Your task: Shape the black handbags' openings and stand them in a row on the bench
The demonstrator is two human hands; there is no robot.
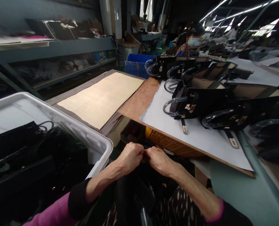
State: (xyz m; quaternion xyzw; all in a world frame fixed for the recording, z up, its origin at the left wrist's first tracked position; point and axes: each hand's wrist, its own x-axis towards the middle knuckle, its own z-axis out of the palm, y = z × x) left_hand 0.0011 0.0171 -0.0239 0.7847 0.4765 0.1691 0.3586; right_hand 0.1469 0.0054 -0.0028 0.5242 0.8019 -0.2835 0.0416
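My left hand and my right hand meet knuckle to knuckle in front of me. Both are closed, pinching the upper part of a black handbag that rests on my lap. Small gold-coloured hardware shows on the bag below my right hand, and clear plastic film lies lower down. The exact part between my fingertips is hidden by the hands and the dark material.
To the left, a white plastic bin holds several black bags. Black handbags with film-wrapped handles stand on the right-hand table. Ahead are a cream board, a yellow basket and a blue bin. A masked person is farther back.
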